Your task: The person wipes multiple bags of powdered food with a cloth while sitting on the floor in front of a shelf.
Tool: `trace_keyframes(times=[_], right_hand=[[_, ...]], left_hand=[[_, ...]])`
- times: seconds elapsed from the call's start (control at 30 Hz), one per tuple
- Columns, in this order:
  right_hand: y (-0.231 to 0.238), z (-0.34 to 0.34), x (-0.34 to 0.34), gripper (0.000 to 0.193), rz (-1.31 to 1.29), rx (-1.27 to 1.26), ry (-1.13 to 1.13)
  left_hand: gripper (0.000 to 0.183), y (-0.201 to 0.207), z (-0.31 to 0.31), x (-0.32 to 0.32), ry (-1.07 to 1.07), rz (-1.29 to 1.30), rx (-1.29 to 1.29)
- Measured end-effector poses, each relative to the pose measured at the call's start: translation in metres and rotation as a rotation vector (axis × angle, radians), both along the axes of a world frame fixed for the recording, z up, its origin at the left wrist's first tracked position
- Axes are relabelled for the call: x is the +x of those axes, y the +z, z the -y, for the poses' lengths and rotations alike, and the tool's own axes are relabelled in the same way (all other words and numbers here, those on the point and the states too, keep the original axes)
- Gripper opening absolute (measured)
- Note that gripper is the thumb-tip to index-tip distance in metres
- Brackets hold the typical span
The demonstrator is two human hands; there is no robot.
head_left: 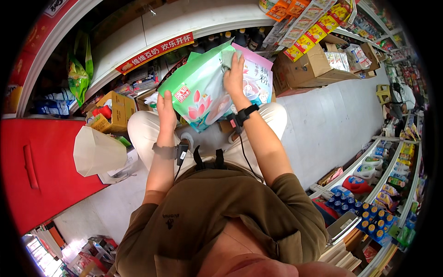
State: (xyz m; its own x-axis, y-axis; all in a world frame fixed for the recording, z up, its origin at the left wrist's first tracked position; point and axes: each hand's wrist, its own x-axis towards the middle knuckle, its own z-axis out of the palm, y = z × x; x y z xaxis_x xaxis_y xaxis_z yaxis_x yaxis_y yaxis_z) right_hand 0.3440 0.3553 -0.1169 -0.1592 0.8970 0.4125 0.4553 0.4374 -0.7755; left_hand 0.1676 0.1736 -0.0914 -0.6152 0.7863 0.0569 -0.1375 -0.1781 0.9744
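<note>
At the far left of the shop aisle, a red cabinet (50, 184); against it, a pale faceted bin (99, 150). Next, a bright green package (80, 76) at the shelf edge, and below it an open cardboard box (122, 111) with something red inside.

Left hand (167, 113): closed on the left edge of a green bag (191, 94) with a pink lotus print, which is tilted up before the knees. Right hand (234, 81): fingers curled over the same bag's upper right part. A pink bag (260, 69) shows just beyond that hand, partly covered; cannot tell whether it is gripped too. Dark bottles (256, 39) on the shelf behind.

Rightward, a bigger open carton (304, 69) on the pale floor (339, 124), then blue-capped containers (367, 214) at lower right.
</note>
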Motion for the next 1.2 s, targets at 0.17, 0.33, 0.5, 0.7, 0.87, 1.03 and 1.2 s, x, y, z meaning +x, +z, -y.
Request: trace_keyframes(times=[0.17, 0.33, 0.5, 0.7, 0.87, 1.03, 1.2], right_hand=[[-0.004, 0.084, -0.025, 0.076, -0.07, 0.045, 0.274], [0.025, 0.15, -0.043, 0.07, 0.03, 0.221, 0.713], [0.001, 0.133, -0.012, 0.064, 0.182, 0.094, 0.584], [-0.07, 0.104, 0.04, 0.063, 0.131, -0.16, 0.184], [-0.002, 0.131, 0.014, 0.059, 0.088, -0.034, 0.453], [0.046, 0.148, -0.005, 0.063, 0.158, 0.063, 0.508], [0.045, 0.129, 0.011, 0.058, 0.202, 0.117, 0.526]], left_hand=[[0.04, 0.002, -0.001, -0.001, -0.007, 0.119, -0.018], [0.03, -0.002, -0.002, 0.003, 0.095, 0.198, -0.075], [0.025, -0.012, 0.01, -0.001, 0.116, 0.291, -0.081], [0.025, -0.029, 0.012, -0.012, 0.123, 0.413, -0.083], [0.024, -0.019, 0.012, -0.012, 0.085, 0.428, -0.176], [0.024, 0.031, 0.006, 0.01, 0.022, 0.356, -0.218], [0.03, 0.029, 0.011, 0.0, -0.087, 0.113, -0.316]])
